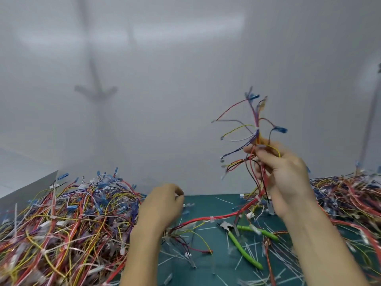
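Free lane: the bare strip of green worktop (pixel 208 203) between the left wire heap (pixel 61 223) and the right wire heap (pixel 350 201), both crowding its edges. In your way on it: the red harness (pixel 218 218) trailing down from your right hand (pixel 282 176) and across, green-handled cutters (pixel 245 252), scattered tie offcuts (pixel 224 200). Above, open air up to the white wall (pixel 165 100) behind.

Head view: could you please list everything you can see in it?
wire bundle: one, mixed colours, raised at the right
left wire pile: one, mostly red, left of the mat
right wire pile: one, mostly red, right of the mat
cutters: one, green handles, on the mat
mat: one, dark green, middle
tie offcuts: many, white, scattered on the mat
left hand: one, bare, fingers curled, low over the mat
right hand: one, bare, grips the wire bundle
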A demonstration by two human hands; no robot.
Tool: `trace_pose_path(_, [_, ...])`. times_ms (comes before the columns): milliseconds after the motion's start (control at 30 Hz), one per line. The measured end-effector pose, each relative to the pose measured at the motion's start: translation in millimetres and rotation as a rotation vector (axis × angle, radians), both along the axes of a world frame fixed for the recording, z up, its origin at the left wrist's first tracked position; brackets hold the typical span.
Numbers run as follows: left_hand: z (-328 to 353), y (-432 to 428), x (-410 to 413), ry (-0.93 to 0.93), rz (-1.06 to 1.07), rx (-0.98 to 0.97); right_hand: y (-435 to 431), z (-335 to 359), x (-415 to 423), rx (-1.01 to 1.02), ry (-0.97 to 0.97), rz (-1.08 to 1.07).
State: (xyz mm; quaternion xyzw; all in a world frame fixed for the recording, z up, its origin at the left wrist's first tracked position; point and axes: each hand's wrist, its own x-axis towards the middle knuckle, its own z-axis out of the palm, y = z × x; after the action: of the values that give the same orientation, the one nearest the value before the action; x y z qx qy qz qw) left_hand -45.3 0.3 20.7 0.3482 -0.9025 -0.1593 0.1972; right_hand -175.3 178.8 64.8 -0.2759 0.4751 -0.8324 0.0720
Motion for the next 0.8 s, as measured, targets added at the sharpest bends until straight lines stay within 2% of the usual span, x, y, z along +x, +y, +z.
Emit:
trace_pose_path(33, [1.2,4.0,-1.8,0.031,-0.018,0.009,1.9,0.9,-0.2,-0.002,0.015,-0.004])
trace_pose_path(100, [10.3,16.5,-5.7,0.242,-0.08,0.093,3.1,2.5,1.7,0.015,0.047,-0.005])
trace_pose_path(167, [24.4,33.8,-9.2,0.525,-0.206,0.296,2.1,3.4,4.9,0.052,0.083,-0.002])
trace_pose_path(233, [37.6,51.0,-10.9,0.718,-0.353,0.448,1.7,4.4,9.4,0.089,0.118,0.03])
trace_pose_path(300, [46.2,63.1,-10.7,0.831,-0.43,0.466,2.3,5.9,14.5,0.125,0.16,0.083])
trace_pose_path(367, [50.7,68.2,-9.2,0.903,-0.454,0.446,3.5,7.6,19.3,0.158,0.214,0.128])
trace_pose_path(567, [56.7,65.0,1.7,0.927,-0.444,0.376,4.0,11.7,29.5,0.284,0.356,0.164])
trace_pose_path(700, [57.8,64.6,3.2,1.1,-0.511,0.572,1.6,11.4,34.0,0.411,0.464,0.148])
trace_pose_path(800, [56.3,64.4,0.9,1.138,-0.504,0.618,-0.9,11.5,36.6,0.471,0.484,0.147])
